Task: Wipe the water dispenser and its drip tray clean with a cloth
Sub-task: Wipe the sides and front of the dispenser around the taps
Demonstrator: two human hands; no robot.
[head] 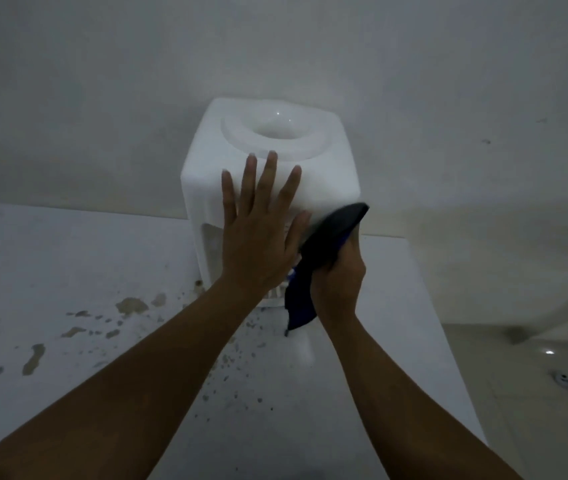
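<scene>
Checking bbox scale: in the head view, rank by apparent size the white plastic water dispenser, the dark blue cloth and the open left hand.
1. White plastic water dispenser, clearly largest.
2/3. Open left hand and dark blue cloth: similar extent; the cloth is bunched and partly hidden, and the hand is nearer the camera, so unranked.

A plain, pale grey plastered wall [102,81] fills the upper half of the view, dim and evenly lit, with a few small dark specks [487,142] on its right part. Below it stands a white painted tabletop [50,258], its coating chipped away in brownish patches [132,305] and scattered flecks toward the near side. Past the table's right edge lies a light beige tiled floor [525,410], on which a small bright glint of reflected light [549,352] shows, and nearer, a small round metal floor drain [563,378].
</scene>
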